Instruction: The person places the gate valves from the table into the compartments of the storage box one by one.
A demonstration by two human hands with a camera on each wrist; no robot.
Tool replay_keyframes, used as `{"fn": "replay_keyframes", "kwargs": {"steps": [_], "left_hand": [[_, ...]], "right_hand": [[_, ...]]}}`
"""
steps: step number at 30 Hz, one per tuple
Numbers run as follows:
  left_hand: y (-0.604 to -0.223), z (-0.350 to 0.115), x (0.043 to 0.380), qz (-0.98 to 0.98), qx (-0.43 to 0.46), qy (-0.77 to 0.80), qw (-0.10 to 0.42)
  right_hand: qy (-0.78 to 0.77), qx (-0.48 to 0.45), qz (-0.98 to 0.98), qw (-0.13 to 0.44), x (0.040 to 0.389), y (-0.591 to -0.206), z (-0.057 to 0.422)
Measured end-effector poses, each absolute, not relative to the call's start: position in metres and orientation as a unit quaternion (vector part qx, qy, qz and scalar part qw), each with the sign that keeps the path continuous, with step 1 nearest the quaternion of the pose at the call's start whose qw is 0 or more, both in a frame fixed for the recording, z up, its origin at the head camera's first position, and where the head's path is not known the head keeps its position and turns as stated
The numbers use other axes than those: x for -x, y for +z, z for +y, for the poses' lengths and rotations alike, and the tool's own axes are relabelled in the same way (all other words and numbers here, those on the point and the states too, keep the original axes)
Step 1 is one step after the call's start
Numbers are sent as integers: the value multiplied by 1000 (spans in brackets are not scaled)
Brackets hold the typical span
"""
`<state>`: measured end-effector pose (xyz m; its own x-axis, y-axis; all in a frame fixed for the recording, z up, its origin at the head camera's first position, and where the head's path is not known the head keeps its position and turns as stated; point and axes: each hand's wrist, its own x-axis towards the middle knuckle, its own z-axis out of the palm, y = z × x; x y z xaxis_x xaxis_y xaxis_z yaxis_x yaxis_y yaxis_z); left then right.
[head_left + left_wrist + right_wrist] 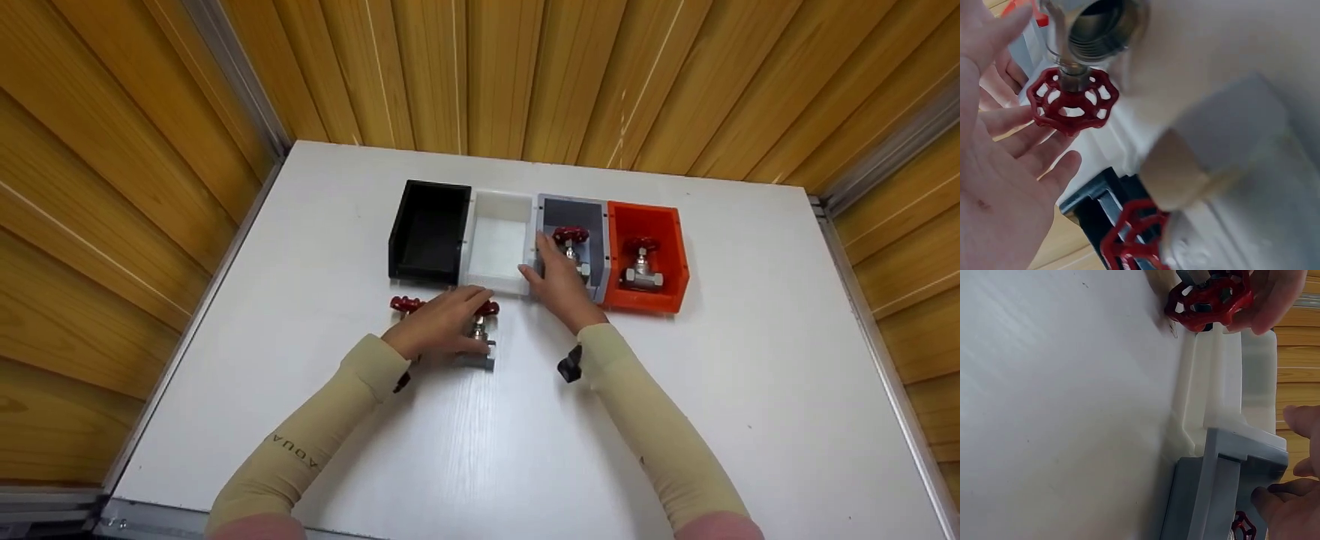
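Observation:
In the head view my left hand (442, 322) reaches over two metal valves with red handwheels, standing side by side on the table. Its fingers lie fairly straight behind the handwheel of the right-hand valve (480, 328), as the left wrist view also shows. The other valve (405, 304) is partly hidden under that hand. My right hand (559, 281) is over the front left of the grey bin (574, 208), fingers loosely extended and apart from the valve (571, 235) inside. In the right wrist view its fingers (1283, 500) overlap the grey bin's opening.
A black bin (431, 225), a white bin (501, 240) and an orange bin (679, 255) stand in one row with the grey one. Another red-wheeled valve (642, 274) sits in the orange bin. Wood-patterned walls (495, 75) enclose the white table (750, 360).

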<state>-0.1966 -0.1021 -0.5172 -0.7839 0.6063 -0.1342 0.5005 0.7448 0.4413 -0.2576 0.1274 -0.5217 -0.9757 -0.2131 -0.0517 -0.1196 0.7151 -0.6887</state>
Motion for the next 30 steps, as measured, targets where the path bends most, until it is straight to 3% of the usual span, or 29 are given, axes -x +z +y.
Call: {"fn": "replay_keyframes", "kwargs": {"steps": [23,30], "left_hand": [[-529,-109,188,923,-293,188,161],[-531,-109,187,923,-306,182,148]], "right_hand": [[-365,81,925,63,265,-526,121],[-362,79,927,59,265,-530,118]]}}
